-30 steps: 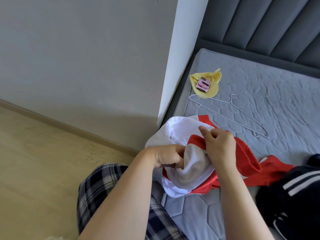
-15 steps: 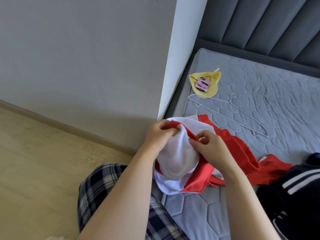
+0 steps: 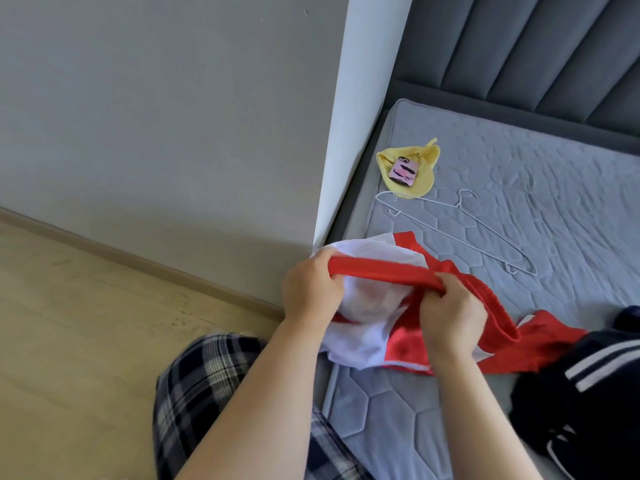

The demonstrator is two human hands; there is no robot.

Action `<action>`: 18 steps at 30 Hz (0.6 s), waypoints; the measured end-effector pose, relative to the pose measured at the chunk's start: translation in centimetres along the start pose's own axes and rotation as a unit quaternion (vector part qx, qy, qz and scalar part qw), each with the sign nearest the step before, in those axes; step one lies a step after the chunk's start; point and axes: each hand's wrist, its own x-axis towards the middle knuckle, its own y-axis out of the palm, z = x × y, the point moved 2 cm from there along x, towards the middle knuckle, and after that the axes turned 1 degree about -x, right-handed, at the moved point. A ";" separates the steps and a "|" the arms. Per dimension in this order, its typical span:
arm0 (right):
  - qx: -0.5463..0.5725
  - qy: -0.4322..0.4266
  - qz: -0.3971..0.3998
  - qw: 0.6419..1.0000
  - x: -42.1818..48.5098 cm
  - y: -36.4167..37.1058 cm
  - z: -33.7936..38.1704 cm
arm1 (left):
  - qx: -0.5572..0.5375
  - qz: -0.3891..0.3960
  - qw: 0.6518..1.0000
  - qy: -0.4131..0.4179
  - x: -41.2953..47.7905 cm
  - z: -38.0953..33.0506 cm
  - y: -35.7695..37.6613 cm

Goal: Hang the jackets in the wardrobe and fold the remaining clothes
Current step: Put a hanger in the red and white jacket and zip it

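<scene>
**A:** How far along are we?

**B:** Early, we'd judge. Nothing we can see is hung or folded. The wire hanger [image 3: 457, 230] lies bare on the mattress [image 3: 554, 202], and a dark striped garment [image 3: 588, 393] sits heaped at the near right.

**A:** And the piece we're holding?

**B:** The red and white garment [image 3: 398, 348] is bunched at the bed's near left edge, partly lifted. Our left hand [image 3: 311, 292] grips one end of its red elastic band. Our right hand [image 3: 450, 317] pinches the other end, and the band is taut between them. The red cloth is shiny and the white lining is showing, so it's probably partly inside out. It needs straightening, then folding.
</scene>
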 end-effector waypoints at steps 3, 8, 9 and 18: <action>0.063 -0.009 -0.097 0.993 0.6 -2.3 2.5 | -0.012 -0.111 0.992 0.053 0.6 -1.1 -2.1; 0.199 -0.090 -0.041 0.975 3.0 -4.9 11.8 | -0.174 -0.122 0.976 -0.037 4.6 -3.8 -6.9; 0.233 -0.119 -0.048 0.964 3.3 -5.9 14.1 | -0.198 -0.124 0.972 -0.028 5.6 -5.1 -8.5; 0.365 -0.288 0.034 0.885 9.4 -18.1 36.3 | -0.292 -0.253 0.922 0.010 14.7 -14.2 -33.0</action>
